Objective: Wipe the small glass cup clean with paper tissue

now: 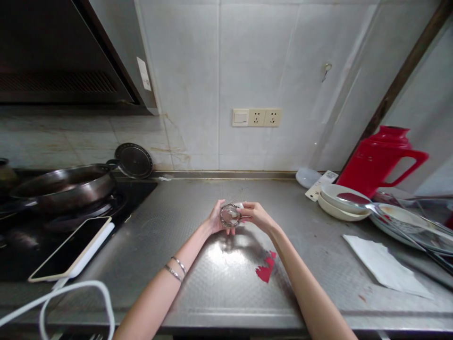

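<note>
Over the middle of the steel counter, both hands meet around a small round glass cup (230,216), its clear, patterned mouth facing me. My left hand (216,220) cradles it from the left and underneath, with fingertips showing below. From the other side, my right hand (255,213) has its fingers bent together at the rim. A bit of white (239,206) shows by the right fingertips; what it is, I cannot make out. On the counter below the right forearm lies a torn red scrap (266,268).
A pan (71,186) sits on the black stove at left, near a phone (72,248) with a white cable (101,285). At right are a red thermos (378,160), stacked bowls (341,212), plates with utensils, and a white napkin (384,265). Sockets (256,117) are on the tiled wall.
</note>
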`<move>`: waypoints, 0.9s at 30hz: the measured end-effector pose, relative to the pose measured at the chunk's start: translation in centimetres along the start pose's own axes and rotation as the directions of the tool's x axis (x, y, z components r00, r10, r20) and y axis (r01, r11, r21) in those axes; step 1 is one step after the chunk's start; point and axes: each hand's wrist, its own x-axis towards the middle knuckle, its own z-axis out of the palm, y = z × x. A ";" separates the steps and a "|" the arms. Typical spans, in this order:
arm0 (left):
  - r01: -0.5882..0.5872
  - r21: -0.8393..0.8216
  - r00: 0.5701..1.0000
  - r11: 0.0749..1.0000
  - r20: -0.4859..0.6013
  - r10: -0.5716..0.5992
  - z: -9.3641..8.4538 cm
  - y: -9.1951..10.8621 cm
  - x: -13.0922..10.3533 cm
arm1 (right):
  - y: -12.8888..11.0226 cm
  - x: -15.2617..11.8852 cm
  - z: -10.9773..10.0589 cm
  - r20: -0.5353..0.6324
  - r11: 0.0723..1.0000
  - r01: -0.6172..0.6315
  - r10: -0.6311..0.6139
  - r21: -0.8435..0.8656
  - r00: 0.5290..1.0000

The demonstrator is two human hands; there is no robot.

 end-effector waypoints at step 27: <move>0.067 0.853 0.634 0.517 -0.437 0.638 4.7 -1.4 -1.4 | 0.8 0.4 1.4 -0.415 0.959 0.084 -0.195 -0.270 0.889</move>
